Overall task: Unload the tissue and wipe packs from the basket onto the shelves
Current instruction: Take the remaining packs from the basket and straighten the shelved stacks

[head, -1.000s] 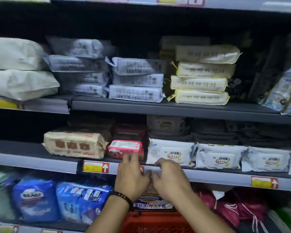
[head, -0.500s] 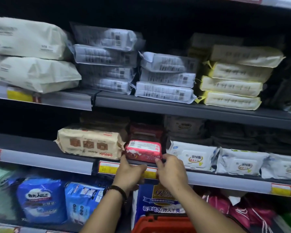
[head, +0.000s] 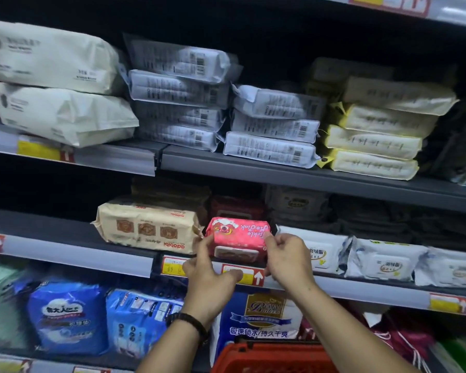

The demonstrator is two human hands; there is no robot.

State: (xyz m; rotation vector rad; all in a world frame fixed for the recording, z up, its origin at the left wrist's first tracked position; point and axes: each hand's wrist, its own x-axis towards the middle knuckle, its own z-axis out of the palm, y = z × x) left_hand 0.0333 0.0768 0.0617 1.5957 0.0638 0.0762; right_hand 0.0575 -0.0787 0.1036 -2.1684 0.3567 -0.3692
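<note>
A pink wipe pack (head: 238,236) stands tilted up at the front of the middle shelf (head: 65,254), its printed face toward me. My left hand (head: 209,278) grips its left end and my right hand (head: 287,261) grips its right end. The red basket (head: 267,358) shows only its rim at the bottom centre, below my arms. A beige wipe pack (head: 148,224) lies just left of the pink one and white wipe packs (head: 382,261) line up on its right.
The upper shelf (head: 293,176) holds stacks of grey, cream and yellow-edged packs. A dark red pack (head: 237,208) sits behind the pink one. Blue bags (head: 67,316) and a blue-and-white bag (head: 258,316) fill the lower shelf. Price tags run along the shelf rails.
The pink pack has been tipped up from lying flat, so its face now shows. Both hands rose from the shelf rail to its ends. The camera moved closer.
</note>
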